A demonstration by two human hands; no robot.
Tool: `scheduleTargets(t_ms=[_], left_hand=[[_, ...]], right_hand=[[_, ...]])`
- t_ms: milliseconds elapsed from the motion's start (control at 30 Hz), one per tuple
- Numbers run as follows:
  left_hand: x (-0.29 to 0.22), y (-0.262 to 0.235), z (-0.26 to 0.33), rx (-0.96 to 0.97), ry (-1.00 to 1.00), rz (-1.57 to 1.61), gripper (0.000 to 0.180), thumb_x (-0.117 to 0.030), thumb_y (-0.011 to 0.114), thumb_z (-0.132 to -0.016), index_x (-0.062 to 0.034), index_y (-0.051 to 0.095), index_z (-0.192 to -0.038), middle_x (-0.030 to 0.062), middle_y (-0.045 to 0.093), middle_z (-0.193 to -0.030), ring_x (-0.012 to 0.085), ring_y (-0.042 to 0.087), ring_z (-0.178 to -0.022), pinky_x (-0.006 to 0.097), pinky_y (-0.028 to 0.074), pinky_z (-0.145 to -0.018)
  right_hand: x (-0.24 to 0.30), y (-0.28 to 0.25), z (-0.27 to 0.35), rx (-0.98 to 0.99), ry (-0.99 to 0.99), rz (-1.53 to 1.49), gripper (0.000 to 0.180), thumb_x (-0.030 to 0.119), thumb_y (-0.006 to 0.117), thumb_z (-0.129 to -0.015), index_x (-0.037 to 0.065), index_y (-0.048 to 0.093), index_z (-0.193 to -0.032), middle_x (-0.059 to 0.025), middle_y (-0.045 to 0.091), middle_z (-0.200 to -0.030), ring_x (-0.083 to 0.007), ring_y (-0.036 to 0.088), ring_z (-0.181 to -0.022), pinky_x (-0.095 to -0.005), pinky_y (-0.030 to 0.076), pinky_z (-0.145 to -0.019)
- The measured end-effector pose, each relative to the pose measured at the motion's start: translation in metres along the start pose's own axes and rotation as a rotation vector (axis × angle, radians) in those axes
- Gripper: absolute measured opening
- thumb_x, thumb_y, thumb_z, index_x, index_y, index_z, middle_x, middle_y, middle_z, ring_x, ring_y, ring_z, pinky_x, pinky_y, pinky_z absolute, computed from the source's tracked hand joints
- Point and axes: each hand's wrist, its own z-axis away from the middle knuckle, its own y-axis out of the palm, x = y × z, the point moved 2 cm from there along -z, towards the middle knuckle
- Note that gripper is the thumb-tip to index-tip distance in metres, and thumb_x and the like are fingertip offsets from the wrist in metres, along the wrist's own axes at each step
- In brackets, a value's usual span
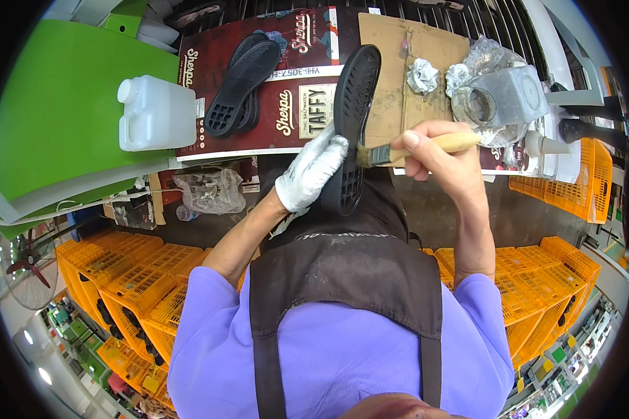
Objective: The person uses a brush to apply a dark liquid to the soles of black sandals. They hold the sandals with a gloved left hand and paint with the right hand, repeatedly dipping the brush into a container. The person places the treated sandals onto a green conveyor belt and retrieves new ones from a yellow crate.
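A black shoe sole [354,105] stands lengthwise in front of me, its ribbed and gridded inner side showing. My left hand [310,171], in a white glove, grips the sole by its left edge near the middle. In my bare right hand [437,155] is a flat paintbrush [454,142] with a pale wooden handle. Its bristles touch the right rim of the sole, a little above the heel grid. More black soles [248,80] lie stacked at the back left of the cardboard.
A white plastic jug [157,115] stands left, beside a green surface [56,105]. Crumpled white wads [422,77], a clear plastic container [514,98] and a squeeze bottle [544,144] are at right. Orange crates [136,276] line both sides behind me.
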Motion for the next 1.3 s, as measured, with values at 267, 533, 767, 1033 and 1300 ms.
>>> scheduleTargets(t_ms=[267,533,767,1033,1300], left_hand=[[-0.01,0.007,0.005,0.09,-0.212,0.846,0.051,-0.044,0.026,-0.098,-0.0052,0.048,-0.123,0.0121,0.06,-0.106,0.0195,0.06,-0.092,0.034,0.05,-0.083],[-0.008,0.004,0.003,-0.177,-0.29,0.868,0.05,-0.041,0.029,-0.098,-0.0022,0.044,-0.127,0.0134,0.06,-0.106,0.0208,0.06,-0.091,0.033,0.05,-0.081],[-0.006,0.004,0.01,0.137,-0.268,0.886,0.05,-0.042,0.031,-0.097,-0.0037,0.044,-0.127,0.0139,0.059,-0.105,0.024,0.06,-0.087,0.034,0.052,-0.076],[0.013,-0.013,0.003,0.141,-0.201,0.913,0.047,-0.037,0.028,-0.098,-0.0028,0.042,-0.129,0.0149,0.058,-0.109,0.0237,0.061,-0.092,0.034,0.052,-0.082],[0.007,0.003,0.004,0.15,-0.291,0.855,0.045,-0.038,0.036,-0.097,-0.0013,0.049,-0.12,0.0126,0.061,-0.101,0.021,0.06,-0.087,0.032,0.049,-0.079]], right_hand=[[0.001,0.003,-0.006,-0.021,-0.779,0.629,0.027,0.006,0.071,-0.072,0.007,0.066,-0.099,-0.0085,0.056,-0.076,-0.0234,0.056,-0.069,-0.0328,0.046,-0.06],[-0.008,0.015,-0.002,0.319,-0.009,-0.112,0.022,0.019,0.062,-0.085,0.001,0.069,-0.096,-0.0055,0.067,-0.082,-0.0094,0.057,-0.067,-0.0246,0.048,-0.062],[-0.031,-0.01,-0.033,-0.237,-0.677,0.385,0.022,0.009,0.063,-0.08,0.003,0.066,-0.101,-0.0067,0.063,-0.08,-0.0165,0.057,-0.068,-0.0272,0.047,-0.059],[-0.003,0.014,0.004,0.394,-0.877,0.516,0.031,0.003,0.068,-0.07,0.007,0.066,-0.101,-0.0057,0.057,-0.08,-0.0221,0.055,-0.074,-0.0332,0.047,-0.064],[-0.018,-0.01,-0.024,-0.213,-0.687,0.612,0.021,0.001,0.066,-0.077,0.003,0.063,-0.097,-0.0109,0.06,-0.075,-0.0255,0.06,-0.069,-0.0343,0.049,-0.064]])
